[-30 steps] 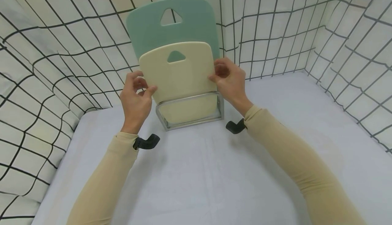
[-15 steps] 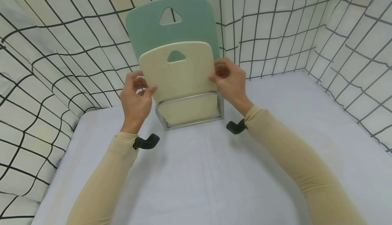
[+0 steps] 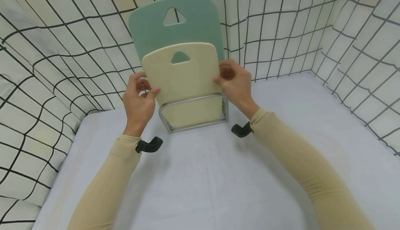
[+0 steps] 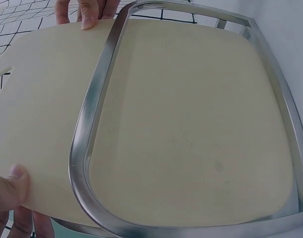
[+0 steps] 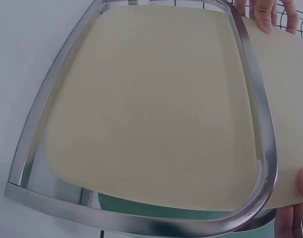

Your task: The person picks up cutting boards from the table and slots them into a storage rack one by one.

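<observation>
A cream cutting board [image 3: 184,79] with a triangular handle hole stands upright in a metal rack [image 3: 200,122], its lower part behind the rack's front frame. My left hand [image 3: 139,101] pinches its left edge, thumb on the front face and fingers behind. At the right edge my right hand [image 3: 235,82] grips it the same way, a little higher. Behind it stands a larger green cutting board [image 3: 200,23], leaning back in the rack. Both wrist views show the cream board [image 4: 191,119] inside the silver frame [image 5: 263,124], with a strip of green board [image 5: 166,209] below it.
The rack stands on a white-covered table [image 3: 200,181], near its back edge. Black wire grid panels [image 3: 281,32] over white cloth rise behind and along both sides. A black wrist mount [image 3: 150,145] sticks out from each sleeve.
</observation>
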Available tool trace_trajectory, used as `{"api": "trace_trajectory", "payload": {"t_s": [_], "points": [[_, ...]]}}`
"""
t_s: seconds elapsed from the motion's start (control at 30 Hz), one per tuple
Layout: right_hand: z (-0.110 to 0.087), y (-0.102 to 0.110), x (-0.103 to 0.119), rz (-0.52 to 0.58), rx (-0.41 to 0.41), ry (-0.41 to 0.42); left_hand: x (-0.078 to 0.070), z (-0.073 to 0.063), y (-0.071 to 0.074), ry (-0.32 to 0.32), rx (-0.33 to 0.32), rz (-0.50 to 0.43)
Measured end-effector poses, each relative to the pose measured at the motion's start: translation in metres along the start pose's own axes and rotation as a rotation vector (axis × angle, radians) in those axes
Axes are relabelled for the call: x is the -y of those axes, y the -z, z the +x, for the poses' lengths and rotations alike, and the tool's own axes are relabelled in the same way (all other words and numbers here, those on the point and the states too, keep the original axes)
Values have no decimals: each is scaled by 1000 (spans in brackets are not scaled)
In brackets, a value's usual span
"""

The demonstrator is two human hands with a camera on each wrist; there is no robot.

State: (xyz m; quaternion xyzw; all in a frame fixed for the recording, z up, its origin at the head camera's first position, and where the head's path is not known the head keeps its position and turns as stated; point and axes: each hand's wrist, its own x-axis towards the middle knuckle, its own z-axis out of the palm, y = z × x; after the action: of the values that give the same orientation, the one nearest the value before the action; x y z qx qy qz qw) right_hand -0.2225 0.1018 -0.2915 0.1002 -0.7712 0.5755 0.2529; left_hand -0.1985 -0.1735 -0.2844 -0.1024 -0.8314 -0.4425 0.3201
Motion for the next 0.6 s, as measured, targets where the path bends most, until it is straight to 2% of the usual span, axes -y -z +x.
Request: {"api": "trace_trajectory", "payload": {"t_s": [0.6], "points": [[-1,0,1,-19,4,12,1,1,0,-2,6,1]]}}
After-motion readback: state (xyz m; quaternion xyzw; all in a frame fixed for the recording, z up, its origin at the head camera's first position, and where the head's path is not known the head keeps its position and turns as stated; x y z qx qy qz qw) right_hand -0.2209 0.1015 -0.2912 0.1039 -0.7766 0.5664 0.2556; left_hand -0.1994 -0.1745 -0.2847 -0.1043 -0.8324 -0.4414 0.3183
